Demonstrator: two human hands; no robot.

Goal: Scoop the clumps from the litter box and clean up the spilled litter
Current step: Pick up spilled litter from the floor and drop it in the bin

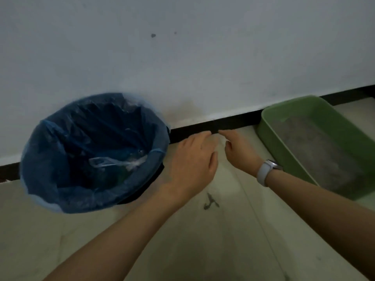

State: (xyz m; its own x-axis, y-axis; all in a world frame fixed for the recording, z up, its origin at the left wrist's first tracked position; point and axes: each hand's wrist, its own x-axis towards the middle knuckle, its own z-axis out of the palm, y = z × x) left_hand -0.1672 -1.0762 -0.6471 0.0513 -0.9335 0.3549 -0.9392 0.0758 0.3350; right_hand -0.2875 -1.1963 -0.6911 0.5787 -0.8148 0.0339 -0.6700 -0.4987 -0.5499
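A green litter box [269,136] with grey litter inside lies on the floor at the right, against the wall. At the left is a waste bin lined with a blue bag [50,169], some clear plastic rubbish at its bottom. Both my hands reach out over the pale floor between the two, near the black skirting. My left hand [194,161] is palm down with fingers fairly straight and holds nothing. My right hand [239,151], with a white watch on its wrist, has its index finger stretched forward and holds nothing. The frame is blurred.
A white wall with a black skirting strip [233,120] runs behind everything. A dark smudge [211,201] marks the pale floor tiles below my hands. Floor tiles stretch toward the camera.
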